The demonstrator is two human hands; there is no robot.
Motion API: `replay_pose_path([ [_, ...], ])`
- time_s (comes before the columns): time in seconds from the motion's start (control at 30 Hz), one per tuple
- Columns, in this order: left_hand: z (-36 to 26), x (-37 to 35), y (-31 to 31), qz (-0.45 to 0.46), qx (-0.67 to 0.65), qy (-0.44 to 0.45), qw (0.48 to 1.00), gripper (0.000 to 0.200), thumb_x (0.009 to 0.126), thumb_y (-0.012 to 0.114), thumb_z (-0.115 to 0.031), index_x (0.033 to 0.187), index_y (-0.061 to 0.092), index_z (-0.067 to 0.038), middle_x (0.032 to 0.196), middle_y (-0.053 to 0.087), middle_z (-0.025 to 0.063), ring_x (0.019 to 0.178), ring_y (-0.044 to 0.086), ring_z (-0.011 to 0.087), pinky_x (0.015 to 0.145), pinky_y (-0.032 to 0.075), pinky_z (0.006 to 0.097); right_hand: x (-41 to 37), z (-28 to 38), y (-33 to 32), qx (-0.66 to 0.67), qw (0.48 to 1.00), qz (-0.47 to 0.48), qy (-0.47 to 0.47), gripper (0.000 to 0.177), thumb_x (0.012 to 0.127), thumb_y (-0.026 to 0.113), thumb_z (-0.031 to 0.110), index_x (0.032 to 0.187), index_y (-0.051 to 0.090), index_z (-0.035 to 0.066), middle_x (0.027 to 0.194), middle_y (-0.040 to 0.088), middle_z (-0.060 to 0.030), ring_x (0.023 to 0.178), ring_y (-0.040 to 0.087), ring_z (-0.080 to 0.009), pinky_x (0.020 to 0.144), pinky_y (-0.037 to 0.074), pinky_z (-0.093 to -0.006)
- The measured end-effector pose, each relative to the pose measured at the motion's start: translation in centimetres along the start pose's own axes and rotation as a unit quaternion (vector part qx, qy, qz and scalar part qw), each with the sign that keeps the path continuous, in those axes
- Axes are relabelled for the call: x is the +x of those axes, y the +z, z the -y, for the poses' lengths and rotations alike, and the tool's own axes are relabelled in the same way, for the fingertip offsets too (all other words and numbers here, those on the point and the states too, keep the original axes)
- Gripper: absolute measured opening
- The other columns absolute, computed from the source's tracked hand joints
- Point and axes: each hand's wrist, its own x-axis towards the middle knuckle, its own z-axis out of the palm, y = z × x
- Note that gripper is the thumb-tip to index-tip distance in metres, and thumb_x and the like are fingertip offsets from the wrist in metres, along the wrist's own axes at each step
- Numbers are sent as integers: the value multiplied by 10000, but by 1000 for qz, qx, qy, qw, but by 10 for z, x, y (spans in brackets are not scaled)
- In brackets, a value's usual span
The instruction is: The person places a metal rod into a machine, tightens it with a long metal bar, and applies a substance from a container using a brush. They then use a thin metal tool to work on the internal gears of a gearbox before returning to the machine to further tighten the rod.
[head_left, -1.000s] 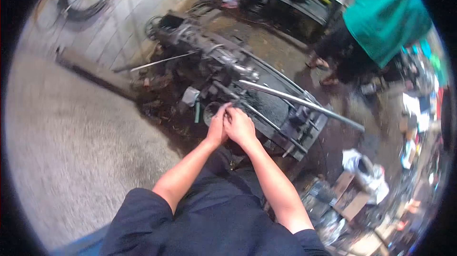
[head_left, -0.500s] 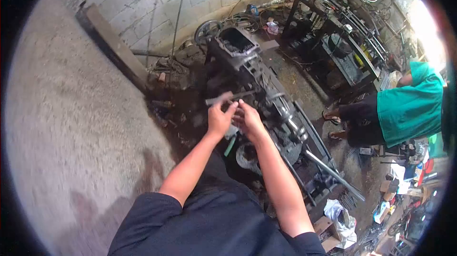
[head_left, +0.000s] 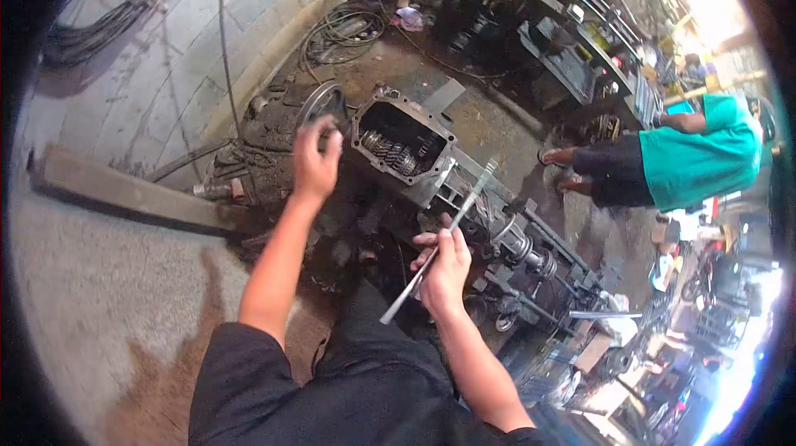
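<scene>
My right hand (head_left: pixel 445 273) holds a long thin metal rod (head_left: pixel 473 200) with flattened ends, slanting up to the right. My left hand (head_left: pixel 317 161) is raised at the left of an open metal housing (head_left: pixel 404 138), its fingers bent and apart, near a round wheel (head_left: pixel 322 106); nothing shows in it. Inside the housing sit toothed gears (head_left: pixel 390 153). A shaft assembly (head_left: pixel 522 247) lies on the frame to the right of the housing.
A person in a green shirt (head_left: pixel 696 156) stands at the right beside a cluttered workbench (head_left: pixel 572 65). Coiled cable (head_left: pixel 344 31) lies by the wall. A long beam (head_left: pixel 133 197) rests on the floor at the left.
My hands have moved apart, the left one up and leftward. The rod now points up from my right hand. The view has shifted, and the housing's gears have come into sight.
</scene>
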Motion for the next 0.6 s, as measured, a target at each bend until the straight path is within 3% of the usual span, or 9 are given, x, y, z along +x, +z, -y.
replay_pose_path([
  [0.03, 21, 23, 4, 10, 29, -25, 999, 261, 889, 613, -178, 1096, 621, -20, 1059, 630, 157, 1034, 564, 329, 941, 420, 423, 11, -10, 0, -79, 996, 20, -31, 409, 1034, 385, 175, 1403, 356, 0, 734, 638, -92, 446, 477, -86, 439, 448, -226],
  [0.1, 61, 64, 13, 30, 118, 70, 990, 293, 858, 630, -177, 1112, 624, -32, 1108, 620, 150, 1100, 531, 340, 963, 408, 440, 21, -18, 9, -176, 984, 33, -9, 470, 1028, 373, 152, 1469, 276, 19, 685, 628, -74, 461, 528, -108, 422, 430, -226],
  [0.13, 77, 82, 17, 88, 140, 96, 981, 309, 862, 627, -213, 1122, 624, -47, 1159, 604, 130, 1148, 508, 329, 975, 400, 444, 23, -21, 16, -220, 974, 43, 4, 491, 1027, 371, 150, 1487, 251, 29, 685, 627, -74, 482, 557, -117, 418, 429, -230],
  [0.17, 88, 96, 21, 123, 157, 106, 974, 320, 864, 622, -229, 1130, 622, -50, 1177, 596, 129, 1169, 496, 327, 985, 397, 444, 25, -22, 24, -216, 976, 32, 17, 475, 1015, 399, 148, 1461, 309, 10, 672, 621, -79, 459, 490, -71, 397, 425, -213],
  [0.27, 111, 123, 37, 174, 195, 129, 957, 350, 863, 620, -260, 1143, 616, -50, 1201, 583, 129, 1204, 476, 327, 1007, 388, 443, 40, -34, 34, -210, 977, -11, 28, 484, 1012, 389, 133, 1475, 296, 23, 680, 619, -78, 486, 505, -73, 398, 426, -212],
  [0.33, 119, 132, 44, 191, 216, 148, 946, 368, 858, 622, -273, 1148, 613, -46, 1207, 579, 131, 1217, 467, 330, 1018, 384, 442, 57, -51, 34, -217, 976, -15, -27, 473, 1003, 389, 124, 1458, 321, 11, 641, 567, -46, 503, 503, -84, 396, 422, -226],
  [0.43, 132, 125, 56, 256, 140, 92, 952, 411, 824, 660, -308, 1125, 624, -31, 1217, 583, 180, 1236, 467, 366, 1053, 371, 437, 81, -66, 38, -317, 947, -23, -46, 448, 973, 384, 111, 1408, 388, 3, 600, 446, 2, 471, 454, -105, 384, 398, -279],
  [0.53, 128, 124, 56, 263, 121, 111, 951, 431, 823, 643, -316, 1137, 615, -23, 1228, 574, 154, 1248, 454, 350, 1053, 371, 434, 113, -81, 43, -381, 921, -12, -87, 404, 965, 380, 104, 1349, 436, -6, 598, 452, -3, 444, 436, -105, 380, 391, -282],
  [0.6, 129, 119, 57, 262, 138, 114, 948, 427, 821, 637, -309, 1146, 616, -33, 1239, 573, 144, 1268, 444, 344, 1063, 363, 439, 117, -64, 58, -363, 929, -24, -63, 340, 962, 390, 109, 1265, 478, -19, 592, 460, -3, 429, 440, -110, 377, 380, -287],
])
